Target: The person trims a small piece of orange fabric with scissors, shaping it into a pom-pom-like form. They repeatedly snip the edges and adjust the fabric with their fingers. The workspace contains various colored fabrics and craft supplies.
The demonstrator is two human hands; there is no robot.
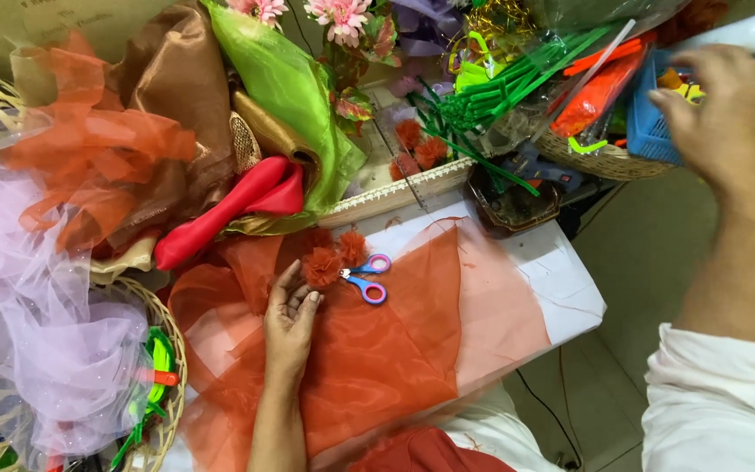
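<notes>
My left hand (pixel 291 313) lies flat on a sheet of sheer orange fabric (pixel 377 350) spread over a white board (pixel 561 280), fingers apart, fingertips touching a small orange pompom flower (pixel 322 265). Small scissors (pixel 367 280) with pink and blue handles rest just right of it. My right hand (pixel 727 114) reaches up at the far right and holds the edge of a blue plastic basket (pixel 651 122) that sits in a wicker basket (pixel 605 162).
Piles of orange, brown, green and lilac fabric (pixel 89 149) fill the left. A red padded shape (pixel 220 210) lies among them. Green sticks (pixel 500 87), pink artificial flowers (pixel 338 17), a dark dish (pixel 514 205) and a woven basket (pixel 168 350) surround the board.
</notes>
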